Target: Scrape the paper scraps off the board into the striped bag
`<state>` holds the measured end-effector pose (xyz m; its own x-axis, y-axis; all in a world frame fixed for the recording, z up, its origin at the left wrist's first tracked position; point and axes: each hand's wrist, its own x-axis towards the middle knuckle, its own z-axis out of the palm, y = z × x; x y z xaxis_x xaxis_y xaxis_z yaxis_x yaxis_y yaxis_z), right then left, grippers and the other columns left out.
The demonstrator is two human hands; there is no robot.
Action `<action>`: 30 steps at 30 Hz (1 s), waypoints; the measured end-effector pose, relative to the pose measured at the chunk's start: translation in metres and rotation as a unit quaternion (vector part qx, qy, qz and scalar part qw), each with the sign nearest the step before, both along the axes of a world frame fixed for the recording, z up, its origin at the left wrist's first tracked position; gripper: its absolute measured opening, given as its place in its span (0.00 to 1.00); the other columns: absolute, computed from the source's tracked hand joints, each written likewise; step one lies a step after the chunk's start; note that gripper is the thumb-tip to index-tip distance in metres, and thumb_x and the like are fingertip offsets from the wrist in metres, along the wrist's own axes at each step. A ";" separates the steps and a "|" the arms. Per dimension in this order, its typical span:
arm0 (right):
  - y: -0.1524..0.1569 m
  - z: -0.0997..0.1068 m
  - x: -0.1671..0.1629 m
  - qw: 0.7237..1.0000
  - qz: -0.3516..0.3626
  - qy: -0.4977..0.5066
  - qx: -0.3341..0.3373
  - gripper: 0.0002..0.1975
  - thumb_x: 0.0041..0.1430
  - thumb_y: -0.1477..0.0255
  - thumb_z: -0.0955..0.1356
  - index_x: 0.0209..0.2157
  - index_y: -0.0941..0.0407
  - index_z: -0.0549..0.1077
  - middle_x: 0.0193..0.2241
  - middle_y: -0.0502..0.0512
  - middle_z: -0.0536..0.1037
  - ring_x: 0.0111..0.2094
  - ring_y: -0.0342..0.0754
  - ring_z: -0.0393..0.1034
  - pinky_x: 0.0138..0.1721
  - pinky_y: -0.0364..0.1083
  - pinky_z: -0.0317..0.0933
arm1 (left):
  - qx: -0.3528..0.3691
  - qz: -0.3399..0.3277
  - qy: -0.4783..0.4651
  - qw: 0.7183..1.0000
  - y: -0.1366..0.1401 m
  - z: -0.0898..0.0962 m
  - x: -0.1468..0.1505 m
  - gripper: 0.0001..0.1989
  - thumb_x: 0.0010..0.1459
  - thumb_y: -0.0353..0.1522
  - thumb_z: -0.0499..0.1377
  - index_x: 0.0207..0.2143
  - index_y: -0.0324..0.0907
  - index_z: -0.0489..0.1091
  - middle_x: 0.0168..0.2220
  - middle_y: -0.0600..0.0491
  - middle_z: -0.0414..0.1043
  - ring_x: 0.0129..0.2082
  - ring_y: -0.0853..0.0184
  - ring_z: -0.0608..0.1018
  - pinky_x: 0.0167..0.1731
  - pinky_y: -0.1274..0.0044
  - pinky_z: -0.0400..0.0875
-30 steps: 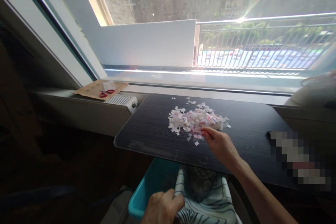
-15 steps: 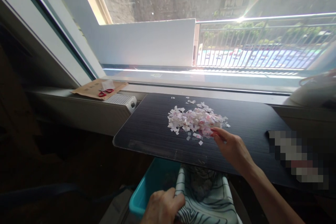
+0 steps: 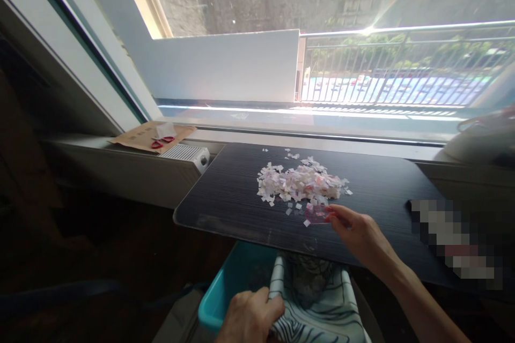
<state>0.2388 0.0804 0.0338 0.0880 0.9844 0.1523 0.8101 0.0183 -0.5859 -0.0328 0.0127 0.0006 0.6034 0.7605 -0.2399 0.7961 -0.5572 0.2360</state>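
Dark table (image 3: 229,193) is standing under a bright window (image 3: 261,118), white paper bits (image 3: 295,181) heaping on top. Pink see-through sheet (image 3: 316,214) is sitting at the heap's near side, long axis running roughly left-right, free end pointing left. Right hand (image 3: 364,230) is pinching its right end. Left hand (image 3: 249,313) is gripping the striped bag (image 3: 317,321) by its edge, beside the blue tub (image 3: 212,300).

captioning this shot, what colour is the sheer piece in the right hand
Pink; the sheer piece shows best in the head view.
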 end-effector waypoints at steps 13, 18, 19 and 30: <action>-0.009 0.000 -0.002 0.998 0.034 0.054 -0.021 0.16 0.59 0.66 0.63 0.43 0.55 0.77 0.30 0.53 0.83 0.30 0.50 0.77 0.33 0.45 0.67 | -0.022 0.007 0.005 1.000 0.002 0.013 0.002 0.07 0.49 0.31 0.61 0.33 0.46 0.70 0.32 0.56 0.72 0.32 0.62 0.76 0.31 0.77 0.65; -0.014 -0.003 -0.002 0.997 0.028 0.066 -0.023 0.17 0.60 0.65 0.62 0.45 0.55 0.77 0.34 0.55 0.83 0.33 0.51 0.77 0.37 0.47 0.67 | -0.063 0.009 0.039 0.997 0.006 0.011 0.003 0.10 0.48 0.33 0.63 0.35 0.47 0.70 0.34 0.55 0.73 0.33 0.60 0.77 0.32 0.75 0.66; -0.015 -0.003 -0.003 0.997 0.028 0.069 -0.025 0.17 0.60 0.65 0.62 0.45 0.56 0.77 0.34 0.56 0.83 0.33 0.51 0.77 0.36 0.47 0.67 | -0.065 0.009 0.041 0.997 0.006 0.011 0.004 0.10 0.48 0.33 0.63 0.35 0.47 0.71 0.34 0.54 0.73 0.33 0.59 0.77 0.32 0.74 0.66; -0.026 -0.003 -0.007 0.992 0.062 0.099 -0.046 0.16 0.59 0.66 0.63 0.43 0.56 0.78 0.30 0.55 0.83 0.30 0.50 0.77 0.33 0.45 0.69 | -0.078 0.010 0.038 0.996 0.007 0.006 0.003 0.11 0.46 0.32 0.62 0.35 0.46 0.70 0.34 0.55 0.72 0.33 0.59 0.76 0.32 0.74 0.66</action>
